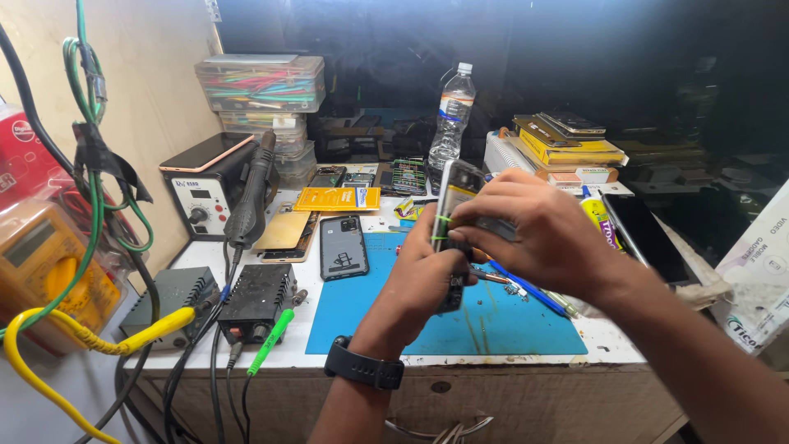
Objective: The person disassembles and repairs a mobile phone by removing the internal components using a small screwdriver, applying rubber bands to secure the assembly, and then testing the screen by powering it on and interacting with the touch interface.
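The left hand [423, 275] grips an opened phone [457, 205] upright above the blue mat [493, 325] at the worktop's front edge, fingers closed around it. The right hand [538, 234] pinches its upper edge by a green band [442, 220]; binding seems underway, needing steady tension.

Two bare forearms, no sleeves in view: the left hand [423, 275] has a black smartwatch [364, 367] with a wide matte band on its wrist; the right hand [538, 234] wears no ring, band or glove.
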